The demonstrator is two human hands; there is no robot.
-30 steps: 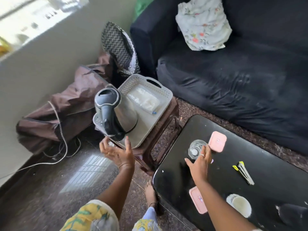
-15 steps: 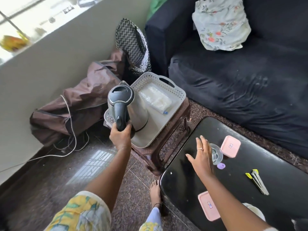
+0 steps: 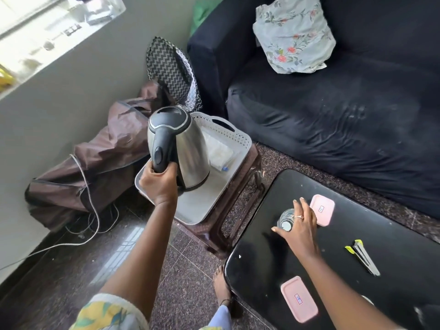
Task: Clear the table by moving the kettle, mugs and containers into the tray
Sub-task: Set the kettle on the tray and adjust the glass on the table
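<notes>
Kettle (image 3: 181, 148) is gripped at its handle by left hand (image 3: 160, 184) fingers, over the tray (image 3: 202, 203), seating unclear. Glass (image 3: 285, 220) is loosely cupped under right hand (image 3: 300, 228) fingers on the desk (image 3: 262, 258). Pink containers (image 3: 321, 207) remain beyond.

Tray (image 3: 200, 206) near half bare; kettle (image 3: 183, 148), perhaps plastic packet (image 3: 220, 151), crowd far half

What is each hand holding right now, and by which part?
Left hand grips the kettle by its black handle. Right hand rests on the glass rim; grip uncertain.
</notes>
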